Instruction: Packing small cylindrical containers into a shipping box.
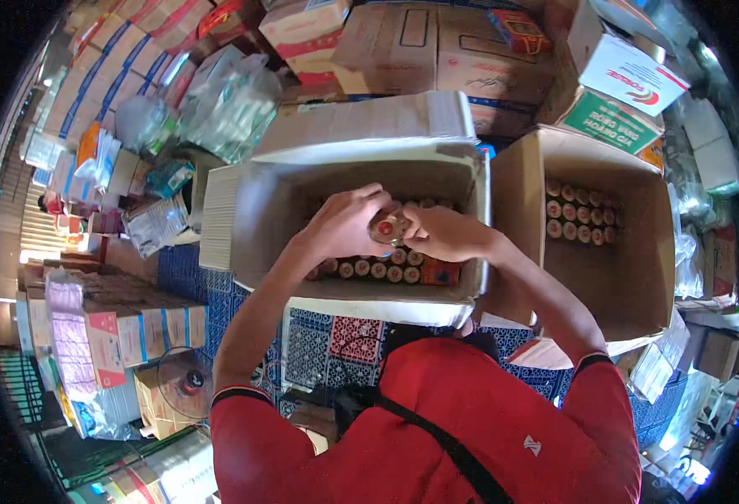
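Observation:
Over an open cardboard carton, my left hand is wrapped around a small capped container with a red mark on its pale top. My right hand pinches the same container from the right, its fingertips at the cap's edge. Rows of similar capped containers stand upright in the carton below. Beside them, in the front right corner, lies an orange-red printed packet or box. My hands and forearms hide part of the rows.
Touching on the right is a second open carton, with several capped containers grouped at its far left. Closed cartons are stacked behind. Plastic-bagged goods sit at back left. More boxes and a round wire-guarded fan stand left.

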{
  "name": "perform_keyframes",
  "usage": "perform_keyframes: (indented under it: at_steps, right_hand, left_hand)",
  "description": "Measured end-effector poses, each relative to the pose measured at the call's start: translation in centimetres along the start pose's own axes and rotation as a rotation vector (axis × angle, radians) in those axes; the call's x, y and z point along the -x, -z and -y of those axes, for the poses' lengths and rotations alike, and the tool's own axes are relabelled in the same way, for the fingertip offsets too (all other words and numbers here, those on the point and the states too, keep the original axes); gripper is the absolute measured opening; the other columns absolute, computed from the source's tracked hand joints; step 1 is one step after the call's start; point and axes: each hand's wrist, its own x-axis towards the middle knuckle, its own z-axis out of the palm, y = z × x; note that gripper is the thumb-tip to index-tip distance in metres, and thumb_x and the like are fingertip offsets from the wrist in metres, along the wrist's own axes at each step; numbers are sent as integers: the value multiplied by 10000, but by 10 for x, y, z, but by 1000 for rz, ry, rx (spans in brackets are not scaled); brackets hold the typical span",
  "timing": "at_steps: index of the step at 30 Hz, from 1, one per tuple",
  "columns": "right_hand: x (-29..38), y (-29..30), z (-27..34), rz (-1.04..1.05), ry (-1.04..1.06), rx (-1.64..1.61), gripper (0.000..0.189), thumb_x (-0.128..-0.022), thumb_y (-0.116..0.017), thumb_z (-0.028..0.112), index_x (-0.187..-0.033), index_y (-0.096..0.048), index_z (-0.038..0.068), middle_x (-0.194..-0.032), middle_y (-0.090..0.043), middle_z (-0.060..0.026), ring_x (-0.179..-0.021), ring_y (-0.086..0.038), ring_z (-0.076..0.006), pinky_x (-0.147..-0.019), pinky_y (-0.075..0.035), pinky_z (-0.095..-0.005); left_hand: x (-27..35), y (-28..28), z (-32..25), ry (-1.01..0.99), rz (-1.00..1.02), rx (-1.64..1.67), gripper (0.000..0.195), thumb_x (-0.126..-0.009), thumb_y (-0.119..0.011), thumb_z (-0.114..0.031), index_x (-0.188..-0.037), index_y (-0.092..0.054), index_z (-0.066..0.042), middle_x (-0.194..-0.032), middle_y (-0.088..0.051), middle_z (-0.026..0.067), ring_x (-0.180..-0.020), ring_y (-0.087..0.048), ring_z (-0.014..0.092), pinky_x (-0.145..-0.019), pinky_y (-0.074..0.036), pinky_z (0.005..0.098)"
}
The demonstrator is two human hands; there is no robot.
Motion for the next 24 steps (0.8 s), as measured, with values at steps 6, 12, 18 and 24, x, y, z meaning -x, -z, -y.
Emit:
perform_keyframes:
  at_steps: [6, 12, 18, 24]
  right_hand:
    - [-117, -75, -11, 375, -284, 289, 539, -844, -465, 57, -1371, -364, 13, -979, -619, -221, -832, -617, -331, -673, -489, -459]
    - [-163, -175, -136, 335, -98, -166, 599, -826, -504, 77, -1402, -340, 71, -864, -627, -219, -717, -592, -339, -583, -452, -439]
    - [-193, -235, -114, 512, -339, 165, 424, -993, -397, 389, -1333, -521, 168, -1330, -543, -60, -1120, -554, -215, -918, -440, -341]
    - [-204, -309, -270, 640, -194, 418, 674, -737, -647, 244, -1361, -430, 106, -962, -647, -197, -919, -633, -340, -754, -517, -445]
  left_hand:
    - [65, -69, 138, 84, 183, -125, 458, -596, -772, -214, -933, -565, 17, -916, -602, 197, -858, -616, 357, -727, -511, 423]
    - [58, -123, 208, 288, 807, -271, 588, -535, -818, -257, -1064, -637, -77, -921, -681, 157, -897, -657, 320, -718, -534, 420]
    - [108, -142, 240, 152, 1036, 112, 456, -579, -789, -241, -1008, -687, -126, -963, -685, 148, -939, -655, 308, -775, -533, 438]
    - [82, -194, 238, 12, 637, -306, 485, -582, -786, -246, -1033, -677, -103, -1022, -670, 158, -956, -651, 311, -767, -538, 436]
